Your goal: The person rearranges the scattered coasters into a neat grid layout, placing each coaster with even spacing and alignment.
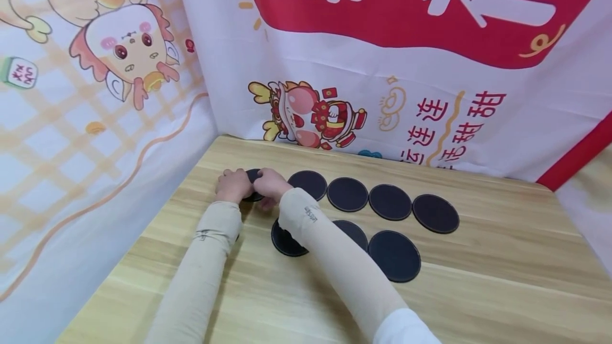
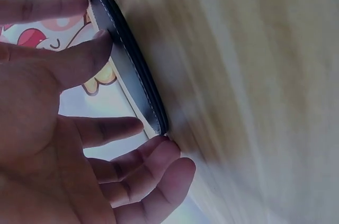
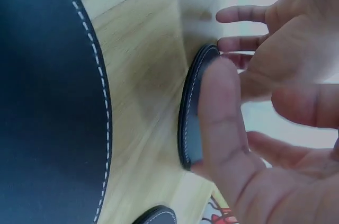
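In the head view, both hands meet at a round black coaster [image 1: 253, 195] at the far left of the back row. My left hand [image 1: 232, 185] holds its left side; the left wrist view has the thumb on the coaster's face [image 2: 127, 70] and the other fingers by its edge. From the opposite side, my right hand [image 1: 273, 185] pinches the rim. Pale stitching runs round the rim, which looks like more than one layer in the right wrist view. There, the right thumb [image 3: 222, 113] covers part of the coaster [image 3: 193, 134].
Several black coasters [image 1: 347, 194] continue the back row to the right. Nearer me lie more, including one coaster [image 1: 394, 256] at the right and another [image 1: 287, 242] partly under my right sleeve. Printed cloth [image 1: 373, 68] hangs behind the wooden table [image 1: 502, 291].
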`<state>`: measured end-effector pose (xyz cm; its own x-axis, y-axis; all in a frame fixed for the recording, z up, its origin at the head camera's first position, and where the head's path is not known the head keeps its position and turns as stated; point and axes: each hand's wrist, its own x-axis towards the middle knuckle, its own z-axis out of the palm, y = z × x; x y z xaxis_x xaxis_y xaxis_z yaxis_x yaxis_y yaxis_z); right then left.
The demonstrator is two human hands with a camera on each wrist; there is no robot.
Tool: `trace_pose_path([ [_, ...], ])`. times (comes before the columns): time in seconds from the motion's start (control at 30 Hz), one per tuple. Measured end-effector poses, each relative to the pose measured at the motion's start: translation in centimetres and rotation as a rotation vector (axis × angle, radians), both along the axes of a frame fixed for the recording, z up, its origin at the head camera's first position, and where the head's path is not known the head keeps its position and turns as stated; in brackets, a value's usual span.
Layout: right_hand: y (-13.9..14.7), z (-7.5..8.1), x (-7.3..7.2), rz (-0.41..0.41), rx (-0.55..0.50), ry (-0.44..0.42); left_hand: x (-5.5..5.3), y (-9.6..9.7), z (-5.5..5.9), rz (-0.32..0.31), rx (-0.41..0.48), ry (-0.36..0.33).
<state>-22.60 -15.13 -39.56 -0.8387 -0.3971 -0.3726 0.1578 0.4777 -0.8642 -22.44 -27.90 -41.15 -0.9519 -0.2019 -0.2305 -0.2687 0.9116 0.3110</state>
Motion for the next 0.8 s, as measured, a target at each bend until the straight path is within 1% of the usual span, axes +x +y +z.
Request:
trace_pose_path([
  [0.07, 0.1, 0.0, -0.1, -0.032, 0.007, 0.004, 0.0, 0.1, 0.1, -0.009, -0.012, 0.001],
  [0.17, 0.4, -0.1, -0.2, -0.042, -0.005, -0.007, -0.1, 0.1, 0.2, -0.023, -0.019, 0.009],
  [0.27, 0.7, -0.2, -0.2, -0.054, -0.049, -0.015, -0.2, -0.1, 0.2, -0.018, 0.013, 0.023],
  [0.43, 1.1, -0.3, -0.4, -0.143, -0.134, -0.032, -0.5, -1.1, -0.3, -0.015, 0.076, 0.082],
  [0.5, 1.3, -0.3, -0.5, -0.171, -0.158, -0.027, -0.5, -1.4, -0.3, -0.013, 0.096, 0.113],
  [0.57, 1.5, -0.1, -0.6, -0.199, -0.189, -0.012, -0.5, -1.6, -0.2, -0.003, 0.129, 0.147],
  [0.67, 2.0, 0.1, -0.8, -0.245, -0.262, -0.001, -0.4, -1.9, 0.2, 0.009, 0.198, 0.198],
  [0.77, 2.6, 0.4, -1.2, -0.312, -0.333, -0.004, -0.3, -2.1, 0.5, 0.029, 0.307, 0.235],
  [0.8, 2.8, 0.4, -1.3, -0.337, -0.348, 0.002, -0.4, -2.1, 0.7, 0.026, 0.349, 0.244],
])
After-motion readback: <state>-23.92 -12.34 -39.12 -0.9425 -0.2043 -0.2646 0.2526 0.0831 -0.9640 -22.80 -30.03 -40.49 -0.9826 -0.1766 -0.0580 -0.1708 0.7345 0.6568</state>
